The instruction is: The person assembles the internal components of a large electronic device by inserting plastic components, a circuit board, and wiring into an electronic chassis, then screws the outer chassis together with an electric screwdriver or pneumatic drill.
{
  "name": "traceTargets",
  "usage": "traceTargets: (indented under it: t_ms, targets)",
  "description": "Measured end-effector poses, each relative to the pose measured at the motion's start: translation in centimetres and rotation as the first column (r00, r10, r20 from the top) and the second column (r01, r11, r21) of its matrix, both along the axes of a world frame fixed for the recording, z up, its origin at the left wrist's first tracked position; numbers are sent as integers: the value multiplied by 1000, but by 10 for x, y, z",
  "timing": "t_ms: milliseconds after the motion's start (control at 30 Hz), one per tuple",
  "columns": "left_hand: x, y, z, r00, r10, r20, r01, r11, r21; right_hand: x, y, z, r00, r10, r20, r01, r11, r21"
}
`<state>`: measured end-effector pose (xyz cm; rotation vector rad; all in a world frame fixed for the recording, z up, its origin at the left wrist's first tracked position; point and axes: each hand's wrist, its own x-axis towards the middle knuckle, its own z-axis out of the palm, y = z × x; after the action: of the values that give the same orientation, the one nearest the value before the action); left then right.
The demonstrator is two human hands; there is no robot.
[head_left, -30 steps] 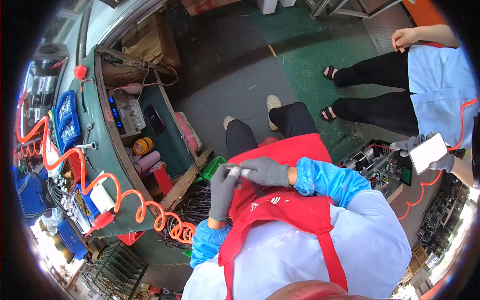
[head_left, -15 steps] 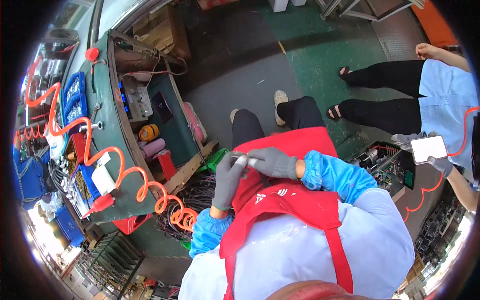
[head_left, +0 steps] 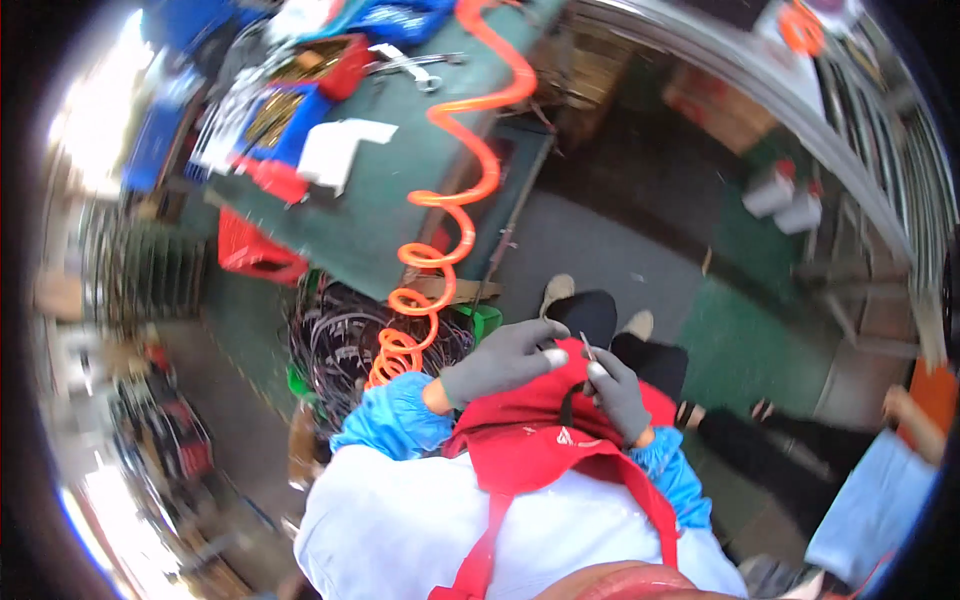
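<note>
Both my hands wear grey gloves and are over the red apron (head_left: 515, 450) on my lap. In my right hand (head_left: 622, 398) a small, thin metal piece (head_left: 587, 347) is pinched between thumb and fingers, its tip sticking up; its exact kind is too small to make out. My left hand (head_left: 508, 360) is just beside it, fingers stretched forward and thumb apart, with nothing visible in it. A dark strip (head_left: 567, 407) lies on the apron between the hands.
A coiled orange air hose (head_left: 470, 235) hangs before the green bench (head_left: 375, 215), which bears a red bottle (head_left: 272, 178), wrenches (head_left: 425, 80) and a blue bin (head_left: 305, 125) of brass-coloured parts. Black cables (head_left: 340, 335) are heaped below. Another person (head_left: 870, 500) is at the right.
My view has swung left, bringing the bench nearer the middle. My hands, together before, are now apart; the left has opened, while the thin metal piece shows in the right.
</note>
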<state>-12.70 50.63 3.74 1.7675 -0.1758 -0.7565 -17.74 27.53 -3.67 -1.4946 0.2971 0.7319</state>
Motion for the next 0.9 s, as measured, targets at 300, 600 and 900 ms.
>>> traceTargets:
  t_ms: [300,600,900]
  targets:
    - [67,127,137,682,615,396,-364,755,-546,158,-8,-16,980,61,188,-28,984,-176]
    - [149,190,77,309,430,848,-948,71,309,326,65,66,921,228,316,-235,972,-17]
    - [129,203,83,144,629,764,-933,-170,316,375,260,146,600,553,578,-560,806,-190]
